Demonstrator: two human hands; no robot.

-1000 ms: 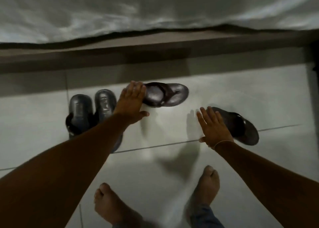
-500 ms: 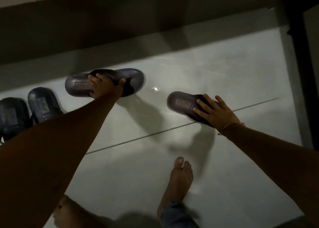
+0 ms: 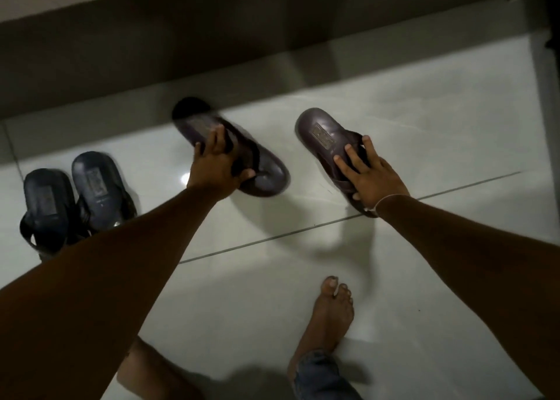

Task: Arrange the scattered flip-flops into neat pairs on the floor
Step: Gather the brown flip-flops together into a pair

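On the pale tiled floor (image 3: 394,120), the dark grout line (image 3: 272,236) running across the tiles serves as the reference. Beyond it, the left hand (image 3: 216,169) clasps a brown flip-flop (image 3: 263,175), fingers laid over the strap and thumb pressing the sole; this one is blurred, its heel end pointing away toward the dark step (image 3: 212,51) and its toe end nearer the grout line. To its right, also beyond the line, the right hand (image 3: 374,181) lies with spread fingers on a second brown flip-flop (image 3: 321,133), grasping it around the strap, the near end of the sole reaching almost to the line under the wrist. A thin band circles that wrist. Well to the left, a dark pair of flip-flops (image 3: 69,196) sits side by side, touching, heels away from the person, partly hidden by the left forearm. On the near side of the line, a bare foot (image 3: 330,314) stands on the tile.
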